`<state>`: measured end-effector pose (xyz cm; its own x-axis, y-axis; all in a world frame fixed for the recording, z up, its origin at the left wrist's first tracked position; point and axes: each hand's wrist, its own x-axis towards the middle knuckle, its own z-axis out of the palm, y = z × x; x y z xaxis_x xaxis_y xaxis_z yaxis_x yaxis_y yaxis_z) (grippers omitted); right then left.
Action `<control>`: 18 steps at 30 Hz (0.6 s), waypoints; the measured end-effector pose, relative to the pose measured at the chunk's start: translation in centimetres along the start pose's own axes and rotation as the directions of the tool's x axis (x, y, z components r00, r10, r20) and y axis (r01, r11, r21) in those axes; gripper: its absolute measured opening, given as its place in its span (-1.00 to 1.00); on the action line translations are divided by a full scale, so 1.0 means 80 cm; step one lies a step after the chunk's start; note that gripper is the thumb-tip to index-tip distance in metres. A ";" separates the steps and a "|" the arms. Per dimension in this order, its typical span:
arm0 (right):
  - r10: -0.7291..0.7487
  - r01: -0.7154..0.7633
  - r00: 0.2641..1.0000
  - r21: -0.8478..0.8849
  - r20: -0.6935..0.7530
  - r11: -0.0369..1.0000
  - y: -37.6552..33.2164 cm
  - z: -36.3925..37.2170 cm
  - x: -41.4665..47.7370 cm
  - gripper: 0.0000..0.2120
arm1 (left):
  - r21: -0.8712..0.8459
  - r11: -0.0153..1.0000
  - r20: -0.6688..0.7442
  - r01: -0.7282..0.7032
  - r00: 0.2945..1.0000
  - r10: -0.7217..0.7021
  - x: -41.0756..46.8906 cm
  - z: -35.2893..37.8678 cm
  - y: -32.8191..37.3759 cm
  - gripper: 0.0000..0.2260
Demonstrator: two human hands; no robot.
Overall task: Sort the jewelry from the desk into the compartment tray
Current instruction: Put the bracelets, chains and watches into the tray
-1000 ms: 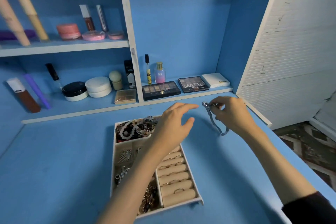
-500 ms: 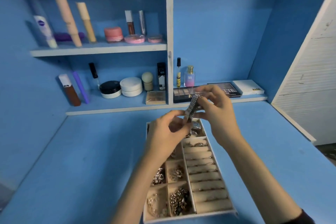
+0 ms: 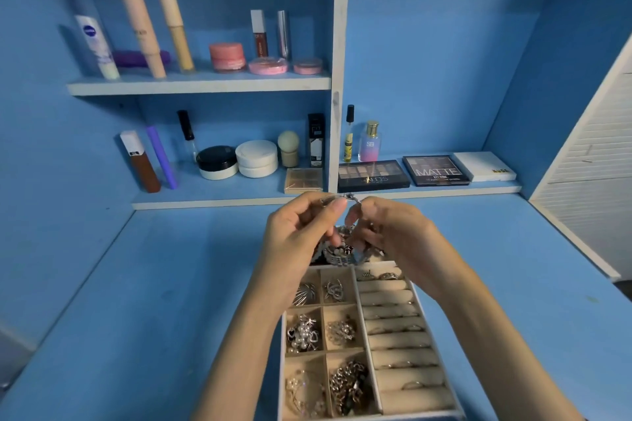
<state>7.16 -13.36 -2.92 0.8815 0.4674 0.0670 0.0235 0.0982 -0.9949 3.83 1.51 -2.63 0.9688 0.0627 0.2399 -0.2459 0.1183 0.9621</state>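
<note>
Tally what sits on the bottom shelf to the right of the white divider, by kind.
Bottles: 2 (thin yellow-labelled bottle, pink perfume bottle)
Dark eyeshadow palettes: 2 (left palette, MATTE palette)
White box: 1
Total: 5

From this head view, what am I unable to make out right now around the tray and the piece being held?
- Metal bracelet: mostly hidden behind the left hand and right hand; clasp state unreadable.
- Far compartment of the compartment tray: covered by both hands.
- Tray's near edge: cut off by the bottom of the frame.
- Rings in the roll slots: too small to tell apart.
</note>
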 end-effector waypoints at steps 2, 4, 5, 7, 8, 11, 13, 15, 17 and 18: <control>0.020 -0.018 0.999 0.040 -0.046 0.999 -0.003 0.000 0.000 -0.73 | 0.018 1.000 0.024 0.007 1.000 -0.007 0.000 -0.002 -0.001 -0.87; 0.009 -0.001 0.997 0.099 -0.082 0.995 -0.008 0.002 0.000 -0.78 | 0.041 0.999 0.064 0.014 0.998 -0.017 -0.001 -0.003 -0.004 -0.88; 0.003 0.011 0.996 0.155 -0.086 0.988 -0.009 0.002 0.000 -0.79 | 0.056 0.998 0.086 0.023 0.996 -0.027 -0.002 -0.003 -0.005 -0.88; -0.012 0.030 0.997 0.253 -0.075 0.967 -0.011 0.000 -0.001 -0.79 | 0.080 0.996 0.127 0.039 0.991 -0.049 -0.002 -0.003 -0.005 -0.87; -0.018 0.038 0.997 0.289 -0.071 0.957 -0.012 -0.001 -0.001 -0.78 | 0.080 0.996 0.140 0.046 0.988 -0.057 -0.003 -0.002 -0.005 -0.87; -0.017 0.057 0.995 0.422 -0.098 0.905 -0.013 -0.004 -0.003 -0.85 | 0.056 0.997 0.121 0.052 0.991 -0.059 -0.003 -0.003 -0.007 -0.87; -0.007 0.081 0.984 0.414 -0.177 0.907 -0.012 -0.008 -0.003 -0.84 | 0.037 0.999 0.093 0.034 0.995 -0.037 -0.002 -0.004 -0.008 -0.88; -0.001 0.093 0.966 0.345 -0.257 0.934 -0.009 -0.012 -0.003 -0.81 | 0.001 1.000 0.057 0.006 0.998 -0.006 -0.002 -0.004 -0.009 -0.89; -0.010 0.089 0.956 0.257 -0.293 0.962 -0.008 -0.013 -0.003 -0.78 | -0.026 0.999 0.028 -0.023 0.999 0.023 -0.002 -0.004 -0.009 -0.89; -0.015 0.082 0.953 0.208 -0.304 0.975 -0.007 -0.012 -0.004 -0.76 | -0.031 0.999 0.020 -0.033 0.999 0.033 -0.002 -0.003 -0.009 -0.89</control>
<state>7.36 -14.41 -2.48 0.9827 0.1766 0.0562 -0.0027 0.3170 -0.9484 3.88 1.66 -3.42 0.9605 0.0466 0.2743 -0.2782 0.1465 0.9493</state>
